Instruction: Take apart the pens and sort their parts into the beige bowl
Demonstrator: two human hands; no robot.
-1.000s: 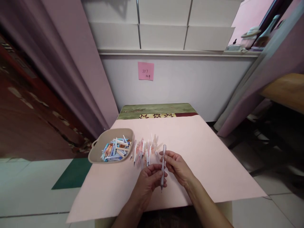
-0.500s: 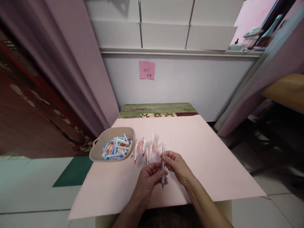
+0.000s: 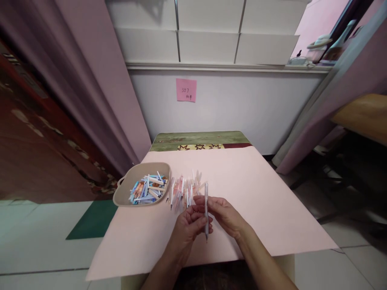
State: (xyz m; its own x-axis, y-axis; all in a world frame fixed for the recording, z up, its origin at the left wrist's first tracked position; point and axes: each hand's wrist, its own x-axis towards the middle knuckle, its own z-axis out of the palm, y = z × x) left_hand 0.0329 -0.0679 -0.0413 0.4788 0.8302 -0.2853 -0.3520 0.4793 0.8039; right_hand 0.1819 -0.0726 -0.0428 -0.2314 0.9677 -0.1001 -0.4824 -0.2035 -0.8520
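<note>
A slim greyish pen (image 3: 206, 207) stands nearly upright in front of me, its tip pointing down towards my body. My left hand (image 3: 191, 226) is closed on its lower half, thumb and fingers pinching the barrel. At the upper part, my right hand (image 3: 222, 211) has its thumb against the barrel and its forefinger reaching behind it to the left. Just beyond the hands lies a loose pile of white, pink and clear pens (image 3: 183, 189). To the left is a beige handled basket (image 3: 123, 195) with many blue, white and tan pens inside.
Pale pink paper (image 3: 272, 225) covers most of the table, whose green patterned top (image 3: 211, 137) shows at the far edge. Behind is a white wall with a pink sticky note (image 3: 186, 90). Purple curtains (image 3: 99, 80) hang at the left, more fabric at the right.
My right hand's fingers have shifted on the pen, the forefinger now stretching left behind it. The left hand's hold looks the same. The basket and pile have not moved.
</note>
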